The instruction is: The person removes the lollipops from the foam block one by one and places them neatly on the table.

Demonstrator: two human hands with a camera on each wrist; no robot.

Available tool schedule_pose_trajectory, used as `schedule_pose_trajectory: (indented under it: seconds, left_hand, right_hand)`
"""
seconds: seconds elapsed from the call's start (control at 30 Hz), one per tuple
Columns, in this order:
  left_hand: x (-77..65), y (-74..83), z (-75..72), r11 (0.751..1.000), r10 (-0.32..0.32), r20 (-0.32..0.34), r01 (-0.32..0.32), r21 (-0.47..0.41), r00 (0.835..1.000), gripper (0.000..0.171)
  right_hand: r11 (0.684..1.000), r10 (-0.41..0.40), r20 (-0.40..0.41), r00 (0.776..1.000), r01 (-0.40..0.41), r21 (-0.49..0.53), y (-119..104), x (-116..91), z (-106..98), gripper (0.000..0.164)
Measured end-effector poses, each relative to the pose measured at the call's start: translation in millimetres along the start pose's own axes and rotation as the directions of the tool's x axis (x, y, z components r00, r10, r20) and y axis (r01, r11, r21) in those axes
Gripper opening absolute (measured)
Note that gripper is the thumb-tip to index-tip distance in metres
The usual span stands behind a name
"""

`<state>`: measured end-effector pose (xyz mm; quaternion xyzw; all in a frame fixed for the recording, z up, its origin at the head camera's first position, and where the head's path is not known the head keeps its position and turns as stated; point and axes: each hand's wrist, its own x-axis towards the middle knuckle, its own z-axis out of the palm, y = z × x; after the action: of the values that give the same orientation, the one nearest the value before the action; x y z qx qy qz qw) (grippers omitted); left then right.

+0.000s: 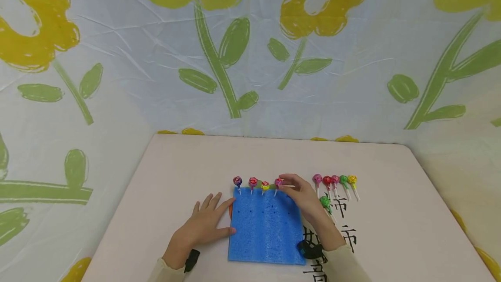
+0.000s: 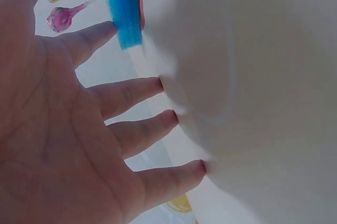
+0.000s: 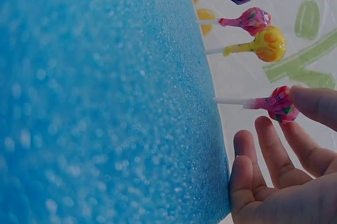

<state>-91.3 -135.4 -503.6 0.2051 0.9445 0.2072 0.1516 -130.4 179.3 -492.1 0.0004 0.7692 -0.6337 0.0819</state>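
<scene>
1. My left hand has its fingers spread and grips nothing; its thumb and index finger touch the near side of the blue foam board, the other fingertips resting on the worktop. The two hands are apart, with the board between them.

2. The board looks light and spongy, so I judge it would slide or dent easily; it is best steadied flat by its edges, as my left hand does.

3. Along its far edge, between my hands, stand a dark purple lollipop, a red-and-pink lollipop and a yellow lollipop, sticks in the foam.

4. My right hand pinches the head of a pink lollipop, whose stick meets the foam too. It should be light and hard, its wrapper a bit slippery, its thin stick liable to bend; low on the stick seems the better hold for pushing, the head for straightening.

5. Counted: one board, four lollipops standing in it, and six loose ones beyond my right hand: pink, red, pink, green and yellow in a row, another green by my right wrist.
</scene>
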Motion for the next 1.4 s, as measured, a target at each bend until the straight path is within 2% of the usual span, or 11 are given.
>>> schedule_pose_trajectory:
  seconds: [0.5, 0.77, 1.2, 1.4]
  left_hand:
    - [-3.7, 1.1, -1.8, 1.0, -0.02, 0.008, 0.02, -0.009, 1.0, 0.084]
    - [-3.4, 1.1, -2.9, 1.0, -0.013, 0.004, 0.013, -0.003, 1.0, 0.083]
    - [0.4, -1.5, 0.1, 1.0, 0.006, 0.002, -0.006, 0.001, 1.0, 0.084]
    - [0.8, -0.9, 0.5, 1.0, -0.005, 0.004, 0.005, 0.006, 1.0, 0.084]
  right_hand:
    - [0.999, -0.046, 0.008, 0.999, 0.046, 0.003, -1, 0, 1, 0.036]
    - [0.997, -0.031, 0.012, 0.999, 0.03, 0.064, -5, -1, 0, 0.036]
    - [0.993, -0.033, -0.041, 0.999, 0.037, 0.108, -9, -3, -10, 0.038]
    - [0.998, -0.044, -0.074, 0.996, 0.048, 0.045, -13, -7, -20, 0.041]
